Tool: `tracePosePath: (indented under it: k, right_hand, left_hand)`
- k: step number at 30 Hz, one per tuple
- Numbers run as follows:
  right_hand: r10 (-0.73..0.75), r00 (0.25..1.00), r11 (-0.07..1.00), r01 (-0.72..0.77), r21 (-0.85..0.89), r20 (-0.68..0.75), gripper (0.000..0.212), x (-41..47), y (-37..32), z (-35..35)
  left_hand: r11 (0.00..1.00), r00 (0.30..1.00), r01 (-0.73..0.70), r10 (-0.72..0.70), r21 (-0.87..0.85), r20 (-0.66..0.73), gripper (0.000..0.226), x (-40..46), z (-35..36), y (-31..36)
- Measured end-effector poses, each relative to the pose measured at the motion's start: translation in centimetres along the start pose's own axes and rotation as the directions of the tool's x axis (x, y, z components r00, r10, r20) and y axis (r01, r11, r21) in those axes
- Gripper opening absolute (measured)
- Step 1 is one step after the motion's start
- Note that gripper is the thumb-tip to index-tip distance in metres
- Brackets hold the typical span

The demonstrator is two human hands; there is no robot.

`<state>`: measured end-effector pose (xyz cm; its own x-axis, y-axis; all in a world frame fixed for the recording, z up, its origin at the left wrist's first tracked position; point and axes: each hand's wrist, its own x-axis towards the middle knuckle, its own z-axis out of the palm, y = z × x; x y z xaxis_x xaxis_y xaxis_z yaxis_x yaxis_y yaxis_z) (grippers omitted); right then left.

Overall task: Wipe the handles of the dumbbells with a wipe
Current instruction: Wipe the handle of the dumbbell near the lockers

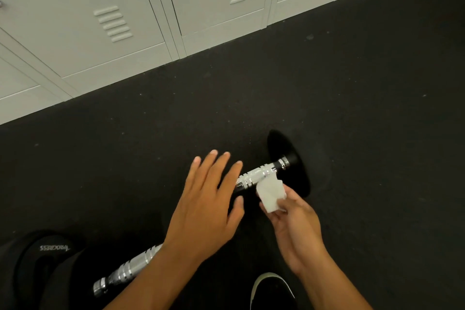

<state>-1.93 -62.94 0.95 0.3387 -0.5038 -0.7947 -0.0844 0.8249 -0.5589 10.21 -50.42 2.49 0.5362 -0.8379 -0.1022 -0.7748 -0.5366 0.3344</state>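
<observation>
**Wipe meets the far dumbbell's handle**

Wiping is the step in hand. The right hand [297, 224] pinches a folded white wipe [270, 195] between thumb and fingers [266, 209], and the wipe's upper edge sits against the chrome handle [256, 175] of the far dumbbell [289, 161], close to its black plate. That dumbbell lies on the dark rubber floor [377, 108], its handle running from the plate down toward the person. The left hand [208, 199] is spread flat with straight fingers, holding nothing; it hovers over the near part of the same handle and hides it, so whether the palm actually presses the bar cannot be told from this view.

A second dumbbell [50, 267] lies nearer, at lower left, with its ridged handle [130, 267] passing under the left forearm; its plate bears lettering. A dark shoe [271, 292] shows at the bottom edge, and pale lockers [125, 20] line the wall beyond the floor.

The task looks early or midway: one handle is under the wipe, the other untouched by it. The next move likely calls for wrapping the wipe round the bar and drawing it along the ridges, with the left hand steadying the dumbbell against rolling.
</observation>
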Motion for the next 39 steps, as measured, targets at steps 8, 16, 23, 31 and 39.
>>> tracePosePath:
  k: [8,16,23,31,39]
  right_hand:
    - [-0.123,0.956,0.942,0.197,-0.273,0.266,0.032,-1.6,-1.9,2.3]
    - [-0.794,0.484,0.129,0.724,-0.678,0.366,0.033,0.0,-2.5,1.9]
    - [-0.849,0.395,0.019,0.686,-0.727,0.35,0.034,2.3,-4.2,0.5]
    - [-0.829,0.226,-0.254,0.664,-0.703,0.512,0.038,5.6,-2.9,-1.7]
    - [-0.825,0.144,-0.322,0.675,-0.664,0.546,0.04,6.9,-2.0,-2.4]
  left_hand:
    - [0.96,0.988,0.073,-0.032,-0.271,0.154,0.04,4.5,-2.2,1.4]
    - [0.981,0.978,0.095,-0.124,0.17,0.166,0.019,6.9,-4.3,2.5]
    - [0.969,0.847,0.157,-0.23,0.189,0.479,0.032,8.0,-0.9,5.2]
    - [0.976,0.91,0.1,-0.167,0.191,0.378,0.056,7.3,2.3,6.7]
    - [0.932,0.807,0.097,-0.279,0.35,0.52,0.043,7.6,1.2,6.1]
